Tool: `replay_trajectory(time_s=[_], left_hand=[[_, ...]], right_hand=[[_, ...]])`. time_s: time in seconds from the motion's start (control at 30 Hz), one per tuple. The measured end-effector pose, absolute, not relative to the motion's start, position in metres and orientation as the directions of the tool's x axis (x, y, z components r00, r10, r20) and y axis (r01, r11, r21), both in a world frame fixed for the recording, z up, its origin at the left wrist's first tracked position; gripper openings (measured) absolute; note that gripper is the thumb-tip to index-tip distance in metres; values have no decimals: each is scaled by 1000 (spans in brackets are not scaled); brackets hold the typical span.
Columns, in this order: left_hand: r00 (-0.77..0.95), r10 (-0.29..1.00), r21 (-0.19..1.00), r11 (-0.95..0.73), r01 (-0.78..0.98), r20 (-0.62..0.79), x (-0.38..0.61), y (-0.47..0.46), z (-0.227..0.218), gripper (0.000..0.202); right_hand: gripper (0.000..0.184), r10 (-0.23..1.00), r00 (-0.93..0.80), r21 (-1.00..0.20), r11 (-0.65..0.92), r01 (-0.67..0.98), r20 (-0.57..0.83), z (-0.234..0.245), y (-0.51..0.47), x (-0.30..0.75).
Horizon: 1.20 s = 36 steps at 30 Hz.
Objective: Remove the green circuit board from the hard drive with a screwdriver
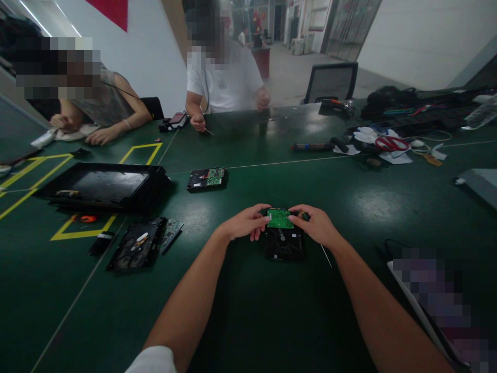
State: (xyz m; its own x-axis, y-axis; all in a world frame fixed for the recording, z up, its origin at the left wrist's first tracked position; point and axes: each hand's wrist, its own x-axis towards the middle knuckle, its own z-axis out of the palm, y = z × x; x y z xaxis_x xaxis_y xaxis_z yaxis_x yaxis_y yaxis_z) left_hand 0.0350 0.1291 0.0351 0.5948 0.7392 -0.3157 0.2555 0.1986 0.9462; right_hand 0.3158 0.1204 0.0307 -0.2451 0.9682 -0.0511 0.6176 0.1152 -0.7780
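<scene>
A black hard drive (284,246) lies on the green table in front of me. A small green circuit board (279,219) sits at its far end. My left hand (245,223) pinches the board's left edge with closed fingers. My right hand (316,225) grips the board's right edge, and a thin screwdriver (325,255) runs out from under that hand towards me.
A second hard drive (207,178) with a green board lies further back. An opened drive (136,247) and loose parts lie at the left beside a black tray (103,185). Two other people sit across the table (248,311). Scissors (390,143), tools and cables lie at the far right.
</scene>
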Motion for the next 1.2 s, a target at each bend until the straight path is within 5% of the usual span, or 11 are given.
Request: replay_trajectory(time_s=[0.33, 0.63, 1.2], left_hand=[[582, 749, 941, 174, 291, -318, 37, 129, 36, 63], [498, 821, 946, 149, 288, -281, 43, 132, 24, 40], [490, 835, 931, 71, 359, -252, 44, 134, 30, 45]], right_hand=[[33, 970, -238, -779, 115, 617, -45, 30, 119, 315], [31, 973, -229, -770, 116, 628, -41, 33, 119, 314], [32, 973, -227, -763, 116, 636, -42, 36, 118, 314]])
